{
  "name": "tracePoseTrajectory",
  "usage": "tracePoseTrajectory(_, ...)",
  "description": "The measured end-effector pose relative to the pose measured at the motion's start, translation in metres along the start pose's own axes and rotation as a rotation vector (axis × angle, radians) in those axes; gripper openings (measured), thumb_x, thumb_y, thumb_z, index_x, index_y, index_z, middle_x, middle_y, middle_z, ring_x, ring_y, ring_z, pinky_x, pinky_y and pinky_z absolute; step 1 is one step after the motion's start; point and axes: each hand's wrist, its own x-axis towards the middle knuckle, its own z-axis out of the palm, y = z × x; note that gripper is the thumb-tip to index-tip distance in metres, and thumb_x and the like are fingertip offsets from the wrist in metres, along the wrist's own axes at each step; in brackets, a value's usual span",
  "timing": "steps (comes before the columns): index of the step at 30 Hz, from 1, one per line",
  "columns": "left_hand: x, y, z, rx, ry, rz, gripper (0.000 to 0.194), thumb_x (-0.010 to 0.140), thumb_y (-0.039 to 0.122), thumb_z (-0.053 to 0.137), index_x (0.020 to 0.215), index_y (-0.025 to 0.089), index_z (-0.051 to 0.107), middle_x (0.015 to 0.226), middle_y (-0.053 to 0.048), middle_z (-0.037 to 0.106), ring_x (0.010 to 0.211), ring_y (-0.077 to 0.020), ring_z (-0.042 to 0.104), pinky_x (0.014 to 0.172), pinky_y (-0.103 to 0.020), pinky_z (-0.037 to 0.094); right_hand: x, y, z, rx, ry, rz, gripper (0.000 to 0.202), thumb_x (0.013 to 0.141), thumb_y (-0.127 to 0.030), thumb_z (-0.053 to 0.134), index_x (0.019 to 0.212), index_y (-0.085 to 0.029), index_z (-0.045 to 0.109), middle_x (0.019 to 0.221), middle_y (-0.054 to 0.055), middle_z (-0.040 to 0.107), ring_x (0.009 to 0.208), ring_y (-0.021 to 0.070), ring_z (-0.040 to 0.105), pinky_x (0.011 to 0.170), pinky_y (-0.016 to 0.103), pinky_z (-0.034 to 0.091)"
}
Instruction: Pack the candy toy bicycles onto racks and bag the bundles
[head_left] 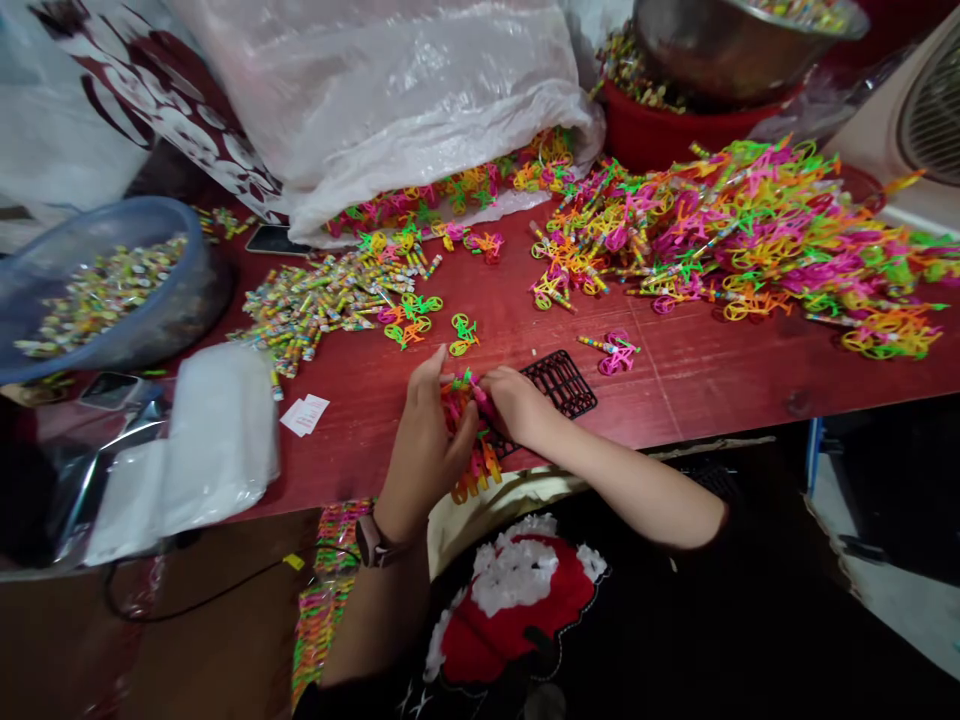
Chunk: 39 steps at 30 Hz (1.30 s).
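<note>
Near the table's front edge, my left hand (429, 430) is wrapped around a bunch of small plastic toy bicycles (474, 468) in orange, yellow, green and pink. My right hand (516, 402) meets it from the right, its fingers curled and pinching at a pink part of the same bunch; the fingertips are partly hidden. Under and beside the right hand lies a black slotted plastic grid (564, 384). Just beyond the left fingers is a loose green and yellow toy bicycle (463, 333). A pink toy bicycle with a beaded stick (616, 352) rests right of the grid.
A large heap of toy bicycles (757, 235) covers the right back. Short patterned tubes (322, 305) are piled left of centre, near a blue basin (202, 285). A white sack (420, 110) spills toys behind. Clear plastic bags (221, 430) and paper slips (304, 414) lie left.
</note>
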Motion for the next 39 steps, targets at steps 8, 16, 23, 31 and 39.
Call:
tracePoseTrajectory(8,-0.005,-0.011,0.003,0.037,0.023,0.101,0.067,0.102,0.026,0.058,0.162,0.021,0.028,0.156,-0.021,0.044,0.143,-0.0308,0.05,0.12,-0.056,0.042,0.002,0.014,-0.004,0.282,0.072,0.05,0.017,0.084,-0.002,0.068,0.091,-0.014,0.077,0.099,0.009,0.075,0.091,0.0198,0.069,0.086,0.028,0.051)
tracePoseTrajectory(16,-0.004,-0.006,0.002,0.021,-0.019,0.044,0.068,0.101,0.027,0.058,0.162,0.016,0.028,0.157,-0.022,0.045,0.149,-0.0327,0.044,0.125,-0.058,0.036,0.007,-0.002,-0.005,-0.033,-0.033,-0.051,0.019,0.08,-0.001,0.063,0.09,-0.012,0.075,0.096,0.014,0.076,0.092,0.025,0.068,0.09,0.033,0.05)
tracePoseTrajectory(23,-0.003,-0.006,0.001,0.031,-0.038,0.037,0.067,0.102,0.026,0.055,0.161,0.013,0.028,0.158,-0.024,0.044,0.151,-0.0343,0.042,0.124,-0.059,0.037,0.01,0.009,-0.013,0.186,-0.05,-0.057,0.029,0.076,0.007,0.058,0.089,-0.013,0.074,0.097,0.009,0.078,0.094,0.0208,0.07,0.088,0.027,0.05)
tracePoseTrajectory(31,-0.006,-0.012,0.004,0.062,-0.012,0.096,0.067,0.103,0.027,0.053,0.162,0.013,0.025,0.155,-0.025,0.047,0.15,-0.0338,0.045,0.123,-0.058,0.039,0.01,0.013,-0.005,0.12,-0.028,-0.13,0.027,0.078,0.005,0.059,0.093,-0.014,0.072,0.098,0.009,0.074,0.096,0.0223,0.067,0.091,0.03,0.05)
tracePoseTrajectory(39,-0.007,-0.014,0.004,0.079,-0.023,0.11,0.069,0.104,0.03,0.053,0.164,0.018,0.022,0.158,-0.023,0.045,0.148,-0.0324,0.046,0.123,-0.057,0.038,-0.002,0.005,0.0,-0.031,-0.013,-0.134,0.018,0.088,-0.004,0.056,0.095,-0.016,0.068,0.099,0.008,0.067,0.096,0.0222,0.059,0.091,0.033,0.048)
